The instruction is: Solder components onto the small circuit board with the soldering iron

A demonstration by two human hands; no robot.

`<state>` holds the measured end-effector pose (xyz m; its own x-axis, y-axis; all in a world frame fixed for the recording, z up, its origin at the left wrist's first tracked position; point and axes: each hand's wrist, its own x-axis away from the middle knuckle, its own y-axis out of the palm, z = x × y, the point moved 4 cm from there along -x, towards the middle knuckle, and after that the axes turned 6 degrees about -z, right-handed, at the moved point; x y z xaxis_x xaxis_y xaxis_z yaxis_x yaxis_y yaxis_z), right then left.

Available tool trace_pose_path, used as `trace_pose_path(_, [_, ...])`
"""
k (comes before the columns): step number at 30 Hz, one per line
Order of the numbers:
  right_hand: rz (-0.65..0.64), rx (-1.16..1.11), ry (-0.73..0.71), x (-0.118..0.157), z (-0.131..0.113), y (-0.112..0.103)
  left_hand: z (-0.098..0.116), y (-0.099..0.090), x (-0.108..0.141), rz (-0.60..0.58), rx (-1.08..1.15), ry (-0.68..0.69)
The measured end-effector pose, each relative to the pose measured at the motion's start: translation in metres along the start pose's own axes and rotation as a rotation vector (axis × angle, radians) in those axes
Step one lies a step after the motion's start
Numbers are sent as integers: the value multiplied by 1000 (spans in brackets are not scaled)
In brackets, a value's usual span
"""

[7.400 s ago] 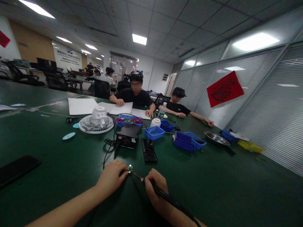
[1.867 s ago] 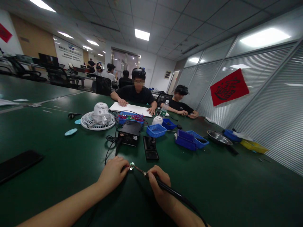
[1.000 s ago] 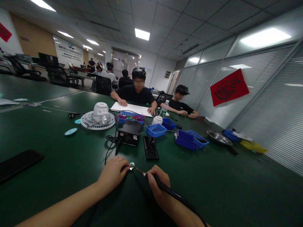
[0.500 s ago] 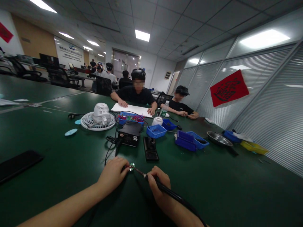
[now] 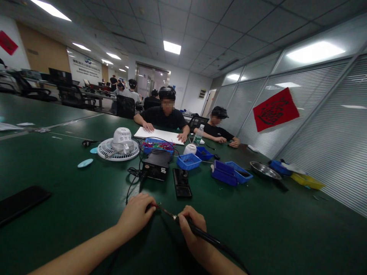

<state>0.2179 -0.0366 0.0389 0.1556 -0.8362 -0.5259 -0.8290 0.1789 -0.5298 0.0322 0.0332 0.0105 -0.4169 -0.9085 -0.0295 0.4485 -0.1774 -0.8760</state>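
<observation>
My left hand (image 5: 137,212) pinches a small circuit board (image 5: 158,206) with a bit of red wire, low in the middle of the view. The board now shows only as a thin sliver, its details too small to tell. From the right, my right hand (image 5: 192,227) holds a soldering iron (image 5: 200,232) by its black handle, its metal tip pointing at the board. Whether tip and board touch, I cannot tell. Beyond my hands are a black soldering station (image 5: 155,166) and a black iron stand (image 5: 181,183).
A white fan part (image 5: 119,147), a blue tray of wires (image 5: 157,146), other blue bins (image 5: 189,161), a metal pan (image 5: 265,170) and a yellow tray (image 5: 308,181) lie farther back. A black phone-like slab (image 5: 23,202) is at left. Two people sit across the table.
The board in my left hand has turned from showing its green and white face to nearly edge-on. Both hands sit slightly lower in view, with the iron still held.
</observation>
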Motion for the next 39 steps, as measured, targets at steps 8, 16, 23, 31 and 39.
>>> trace_pose_path(8, [-7, -42, 45, 2, 9, 1, 3, -4, 0, -13, 6, -13])
trace_pose_path(16, [-9, -139, 55, 3, 10, 2, 5, -4, 0, -32, 17, 2])
trace_pose_path(23, [-13, -123, 59, 0, 12, 3, 6, -4, 1, -54, 9, 10])
trace_pose_path(31, [-35, -163, 60, -3, 11, 0, 5, -3, 2, -61, 4, 14])
trace_pose_path(39, [-22, -167, 84, -4, 9, 2, 2, 0, -1, -27, 14, 25])
